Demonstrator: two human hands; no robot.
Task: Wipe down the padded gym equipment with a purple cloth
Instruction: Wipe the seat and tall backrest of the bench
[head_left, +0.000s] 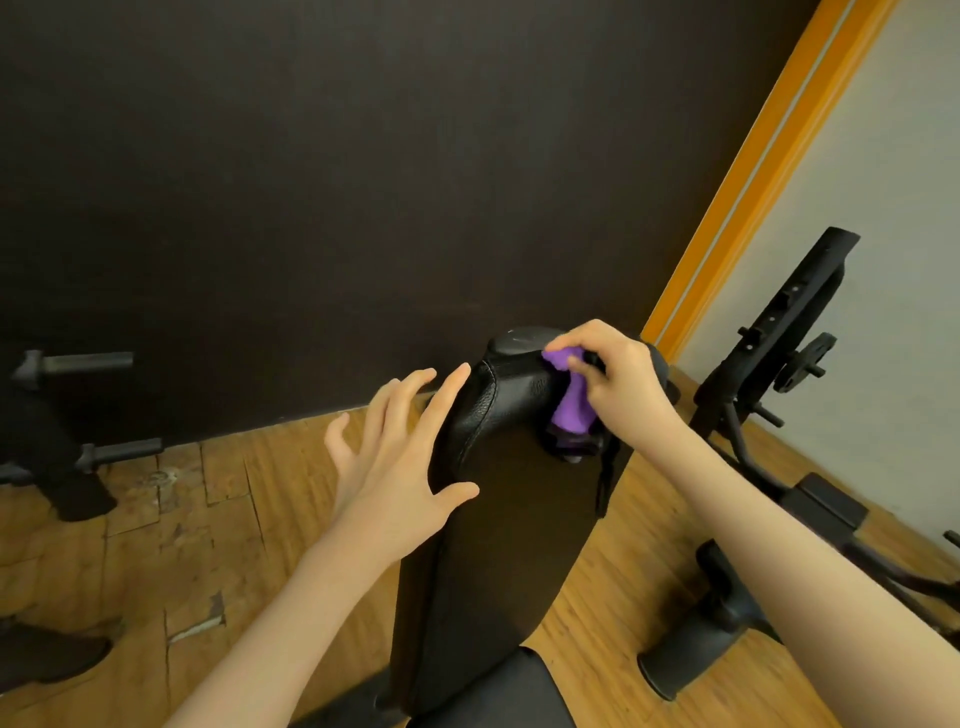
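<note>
A black padded bench backrest (511, 525) stands raised in the middle of the view, its rounded top end near the dark wall. My right hand (618, 374) grips a bunched purple cloth (571, 402) against the top right of the pad. My left hand (400, 452) is spread with straight fingers against the pad's left side, the thumb resting on its front face. The black seat pad (498, 691) shows at the bottom edge.
A dark wall (363, 182) rises right behind the bench. Black gym frame tubing with a small weight plate (805, 358) stands at the right, with a foam handle (691, 654) low on the wooden floor. Black bars (88, 361) stick out at the left.
</note>
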